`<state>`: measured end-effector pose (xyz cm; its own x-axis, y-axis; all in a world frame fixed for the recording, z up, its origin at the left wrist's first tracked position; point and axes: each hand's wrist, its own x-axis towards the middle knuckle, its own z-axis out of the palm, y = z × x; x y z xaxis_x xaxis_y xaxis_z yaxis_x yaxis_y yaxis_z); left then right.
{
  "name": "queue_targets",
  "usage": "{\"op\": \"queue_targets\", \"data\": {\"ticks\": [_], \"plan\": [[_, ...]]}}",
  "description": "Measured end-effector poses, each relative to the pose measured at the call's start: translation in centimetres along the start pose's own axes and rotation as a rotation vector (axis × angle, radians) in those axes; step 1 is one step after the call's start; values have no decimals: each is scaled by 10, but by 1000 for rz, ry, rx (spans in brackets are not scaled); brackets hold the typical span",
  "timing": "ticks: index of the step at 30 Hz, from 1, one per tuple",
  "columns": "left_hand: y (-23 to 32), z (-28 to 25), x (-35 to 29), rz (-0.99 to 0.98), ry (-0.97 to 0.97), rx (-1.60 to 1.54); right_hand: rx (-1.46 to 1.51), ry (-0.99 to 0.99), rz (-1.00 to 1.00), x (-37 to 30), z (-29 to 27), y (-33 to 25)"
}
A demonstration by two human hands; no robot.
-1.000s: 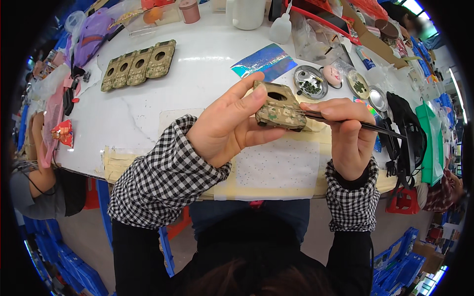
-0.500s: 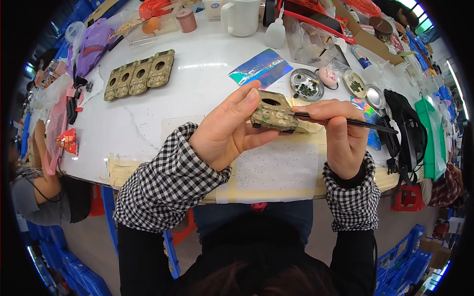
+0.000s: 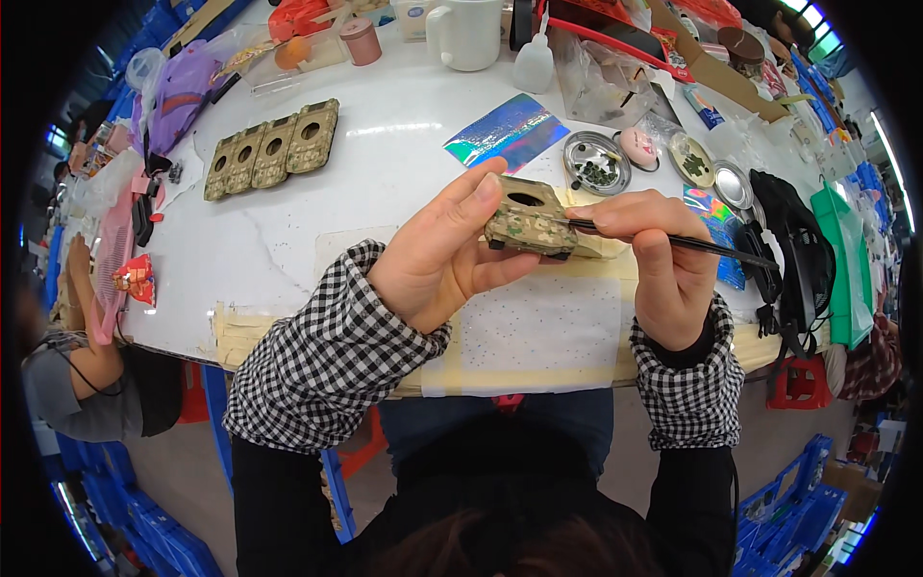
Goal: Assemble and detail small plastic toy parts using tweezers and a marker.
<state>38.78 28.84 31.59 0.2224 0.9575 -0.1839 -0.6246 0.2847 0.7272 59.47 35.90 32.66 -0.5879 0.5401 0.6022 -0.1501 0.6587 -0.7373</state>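
My left hand [image 3: 437, 245] cradles a camouflage-painted toy tank hull [image 3: 524, 219], thumb and fingers closed round its left side. A round dark opening shows in the hull's top. My right hand [image 3: 663, 260] pinches black tweezers [image 3: 700, 247], whose thin metal tip touches or almost touches the hull's near upper edge. Whether the tip holds a small part cannot be made out. Beneath both hands lies a white sheet [image 3: 538, 337] with dark specks, taped to the table edge. Beyond them is a round metal dish [image 3: 597, 163] of small dark green parts.
Several matching hulls [image 3: 272, 149] stand in a row at the far left. A shiny blue holographic sheet [image 3: 507, 133], a white jug [image 3: 464, 34] and a squeeze bottle [image 3: 534, 65] lie beyond my hands. A lid with green parts [image 3: 691, 162] and a black bag [image 3: 793, 245] are on the right.
Both hands keep nearly the same pose. The tweezers have tilted slightly, their rear end a little lower, and the tip stays at the hull's edge.
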Motion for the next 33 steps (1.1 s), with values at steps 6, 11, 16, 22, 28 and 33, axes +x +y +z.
{"op": "queue_targets", "data": {"ticks": [6,11,16,22,28,33], "plan": [[0,-1,2,-5,-11,-13,80,51,20,-4,-2,4],[3,-3,2,19,-56,-74,26,190,45,-4,-7,-1],[1,-5,4,25,-45,-183,-296,232,100,5,-15,-7],[1,-9,2,35,-4,-179,-728,73,35,8,-16,4],[-1,-13,3,3,-37,-226,-812,-32,29,8,-10,8],[-1,-15,5,-2,-45,-262,-793,-2,32,8,-11,5]]}}
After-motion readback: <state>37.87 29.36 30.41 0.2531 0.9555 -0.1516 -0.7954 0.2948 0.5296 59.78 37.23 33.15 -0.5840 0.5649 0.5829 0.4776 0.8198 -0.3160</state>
